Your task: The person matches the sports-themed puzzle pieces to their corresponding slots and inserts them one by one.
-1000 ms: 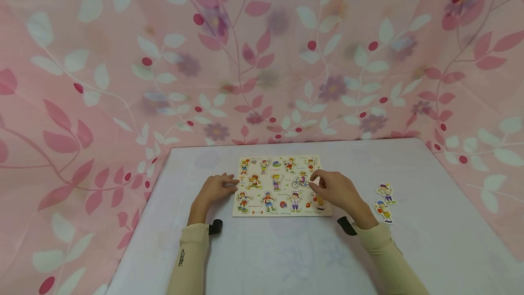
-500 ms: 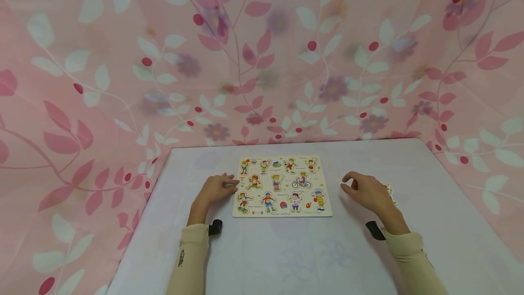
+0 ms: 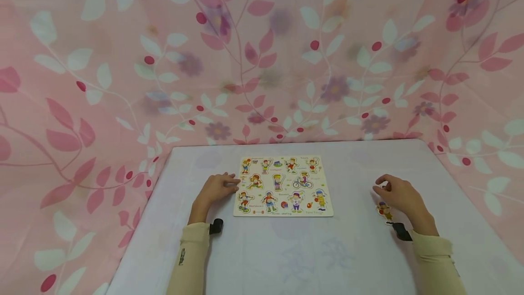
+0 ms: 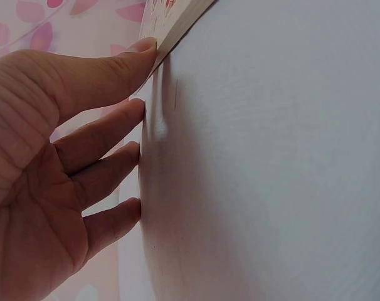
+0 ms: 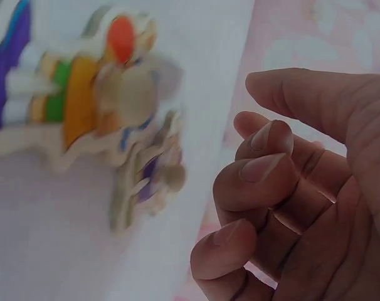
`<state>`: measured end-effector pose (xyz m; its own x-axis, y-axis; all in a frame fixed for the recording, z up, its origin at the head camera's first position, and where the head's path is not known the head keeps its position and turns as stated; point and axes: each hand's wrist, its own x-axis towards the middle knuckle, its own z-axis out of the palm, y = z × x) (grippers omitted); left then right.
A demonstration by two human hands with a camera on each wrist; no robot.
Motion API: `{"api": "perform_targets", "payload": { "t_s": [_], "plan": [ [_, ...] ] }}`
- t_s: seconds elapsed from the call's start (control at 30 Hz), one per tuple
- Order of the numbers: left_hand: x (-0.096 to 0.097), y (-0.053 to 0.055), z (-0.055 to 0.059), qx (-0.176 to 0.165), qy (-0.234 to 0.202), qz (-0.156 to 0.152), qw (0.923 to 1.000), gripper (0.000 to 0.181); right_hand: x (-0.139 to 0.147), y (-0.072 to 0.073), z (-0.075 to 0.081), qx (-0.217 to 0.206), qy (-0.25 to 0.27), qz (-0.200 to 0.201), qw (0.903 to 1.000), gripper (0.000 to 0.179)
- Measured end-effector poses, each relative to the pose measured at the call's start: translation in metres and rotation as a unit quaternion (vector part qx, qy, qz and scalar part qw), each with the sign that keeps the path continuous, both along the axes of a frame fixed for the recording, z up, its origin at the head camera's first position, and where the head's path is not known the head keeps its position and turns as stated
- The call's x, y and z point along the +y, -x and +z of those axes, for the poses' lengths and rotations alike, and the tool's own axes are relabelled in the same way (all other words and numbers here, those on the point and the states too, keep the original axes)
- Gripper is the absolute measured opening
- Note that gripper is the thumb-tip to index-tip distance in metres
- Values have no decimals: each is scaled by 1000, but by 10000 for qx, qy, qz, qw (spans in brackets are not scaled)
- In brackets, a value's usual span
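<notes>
A wooden knob puzzle board [image 3: 282,187] with cartoon sports figures lies flat on the table. My left hand [image 3: 217,189] rests at its left edge, fingers relaxed. In the left wrist view the thumb [image 4: 124,69] touches the board's side and the other fingertips meet the cloth. My right hand [image 3: 403,195] hovers over the table to the right of the board, its fingers loosely bent and holding nothing. Below it lies a puzzle piece [image 3: 384,213] of a figure with a ball. A second, purple-clad puzzle piece [image 5: 155,179] shows in the right wrist view; from the head, the hand mostly hides it.
A pale cloth covers the table [image 3: 286,258]. Pink leaf-patterned fabric [image 3: 262,58] hangs behind it and at both sides. A dark camera mount sits on each wrist, the right one [image 3: 402,231] close beside the ball figure.
My right hand has left the board's right side and travelled right to the loose pieces. The lower right figure on the board is now uncovered. My left hand has stayed at the board's edge.
</notes>
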<state>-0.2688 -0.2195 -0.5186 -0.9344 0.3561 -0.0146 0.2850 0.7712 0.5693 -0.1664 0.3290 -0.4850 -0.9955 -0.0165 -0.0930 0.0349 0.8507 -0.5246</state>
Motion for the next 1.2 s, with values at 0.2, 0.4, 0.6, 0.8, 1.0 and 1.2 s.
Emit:
{"api": "perform_targets", "payload": {
  "t_s": [0.2, 0.4, 0.6, 0.8, 1.0, 1.2],
  "plan": [
    [1, 1, -2, -32, 45, 4, 10000, 28, 19, -2, -11, -49, -37, -207, 9998, 29],
    [1, 1, -2, -12, 46, 45, 10000, 27, 30, -6, -13, -190, -220, -376, 9989, 36],
    [1, -1, -1, -34, 22, 87, 10000, 27, 34, -8, -16, -232, -239, -389, 9987, 36],
    [1, -2, 0, -20, 22, 63, 10000, 27, 35, -8, -17, -294, -300, -413, 9983, 33],
    [2, -1, 0, -64, 2, 108, 9999, 27, 35, -8, -18, -266, -294, -464, 9981, 34],
    [1, -2, 2, -117, -36, 127, 9998, 27, 33, -9, -16, -99, -335, -467, 9983, 32]
  ]
}}
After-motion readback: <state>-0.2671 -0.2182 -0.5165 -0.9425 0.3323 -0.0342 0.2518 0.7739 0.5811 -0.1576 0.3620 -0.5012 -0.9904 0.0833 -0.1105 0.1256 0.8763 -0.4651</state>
